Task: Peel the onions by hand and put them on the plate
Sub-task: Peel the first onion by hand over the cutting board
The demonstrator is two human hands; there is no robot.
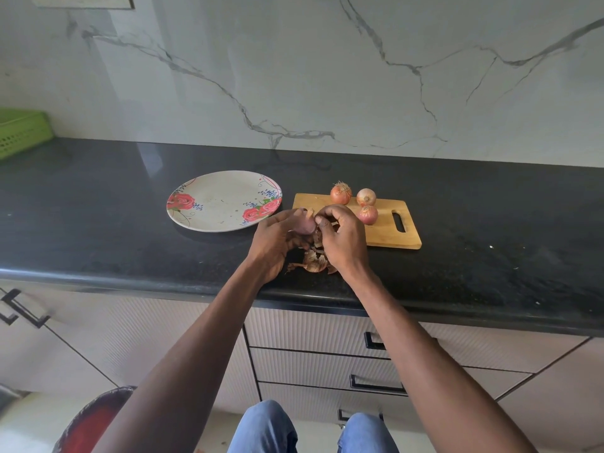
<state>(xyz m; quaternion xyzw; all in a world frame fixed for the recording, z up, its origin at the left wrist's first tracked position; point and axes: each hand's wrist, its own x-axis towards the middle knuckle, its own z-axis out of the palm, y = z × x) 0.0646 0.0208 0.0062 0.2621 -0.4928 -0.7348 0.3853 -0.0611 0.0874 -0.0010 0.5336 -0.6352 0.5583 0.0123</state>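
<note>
We've got a glossy black speckled stone surface (130, 204), a matt wooden cutting board (385, 237), papery dry onion skins (315, 263), and a smooth floral plate (215, 204).

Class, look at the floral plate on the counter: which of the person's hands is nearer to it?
Left. The left hand, holding the onion, is just off the plate's near right rim. The right hand is farther right, over the cutting board's left end.

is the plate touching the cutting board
Apart. The head view shows a strip of black counter between the plate rim and the cutting board left edge.
</note>
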